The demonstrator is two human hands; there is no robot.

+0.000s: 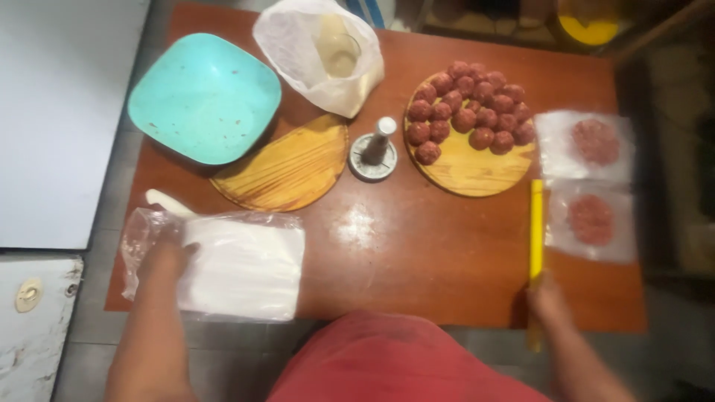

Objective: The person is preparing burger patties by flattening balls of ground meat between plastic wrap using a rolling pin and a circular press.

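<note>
My left hand [165, 260] rests inside a clear plastic bag on a stack of white sheets [246, 268] at the table's near left. My right hand [547, 301] grips the near end of a long yellow rolling pin [535, 231] that points away from me. To the right of the pin lie two flattened meat patties [593, 179] on clear sheets. A round wooden board [477, 167] carries several meatballs [469, 108]. A metal burger press [375, 145] stands at the centre.
A turquoise bowl [205, 97] sits far left, overlapping a second, bare wooden board [287, 167]. A white plastic bag [320, 52] with a jar inside lies at the back. The brown table [417, 253] has a flour smudge in its middle. A white appliance is on the left.
</note>
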